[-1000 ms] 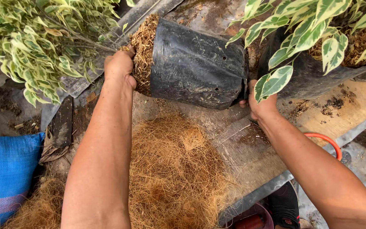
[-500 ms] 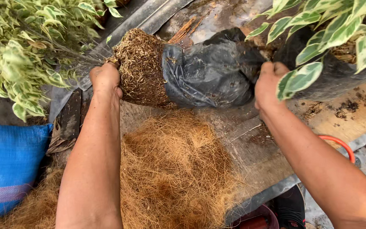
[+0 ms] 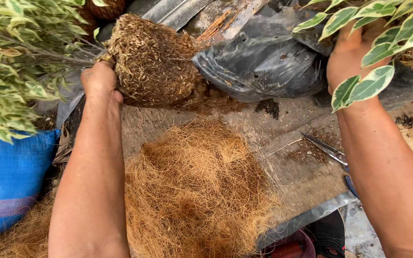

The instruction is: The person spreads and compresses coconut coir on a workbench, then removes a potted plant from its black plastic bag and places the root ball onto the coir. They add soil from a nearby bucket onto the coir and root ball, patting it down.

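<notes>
The root ball [image 3: 154, 62] is out of the black bag [image 3: 264, 59] now: a second ago the bag still wrapped most of it, half a second ago about half, and here it lies bare on its side at the far edge of the board [image 3: 297, 167], only a bit of loose soil between the two. So the plant is free of its pot bag. The left hand [image 3: 100, 82] is closed around the stem end of the ball, with the leafy top [image 3: 15, 57] sticking out left. The right hand [image 3: 354, 57] grips the crumpled, empty bag, partly behind variegated leaves [image 3: 364, 86]. A heap of coir [image 3: 192, 186] sits nearer, scissors [image 3: 328, 153] to its right, blue sack [image 3: 5, 181] at left.
</notes>
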### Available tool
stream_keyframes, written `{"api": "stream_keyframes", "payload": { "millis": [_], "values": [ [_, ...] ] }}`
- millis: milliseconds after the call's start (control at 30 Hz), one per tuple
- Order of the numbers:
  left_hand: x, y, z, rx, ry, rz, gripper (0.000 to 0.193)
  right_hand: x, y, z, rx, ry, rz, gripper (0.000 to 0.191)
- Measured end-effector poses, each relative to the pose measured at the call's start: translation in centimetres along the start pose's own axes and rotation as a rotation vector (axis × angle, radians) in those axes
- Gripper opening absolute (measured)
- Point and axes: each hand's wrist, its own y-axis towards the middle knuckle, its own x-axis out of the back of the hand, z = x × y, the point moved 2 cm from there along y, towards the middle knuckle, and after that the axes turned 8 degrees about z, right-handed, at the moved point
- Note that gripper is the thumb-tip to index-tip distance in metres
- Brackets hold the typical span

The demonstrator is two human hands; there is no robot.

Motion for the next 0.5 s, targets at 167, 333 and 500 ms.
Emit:
{"api": "stream_keyframes", "payload": {
  "millis": [167,333,500],
  "values": [
    [1.1,-0.4,0.5,-0.030,0.062,-0.012,0.017,0.5,-0.2,-1.3,-0.096,-0.105,0.103,0.033],
    [2.3,-1.1,1.2,0.051,0.056,-0.063,0.014,0.8,0.7,-4.3,0.087,-0.322,0.240,0.035],
    [4.2,-0.7,2.7,0.090,0.012,-0.078,0.019,1.3,1.6,-7.4,0.084,0.700,0.221,0.035]
  ]
}}
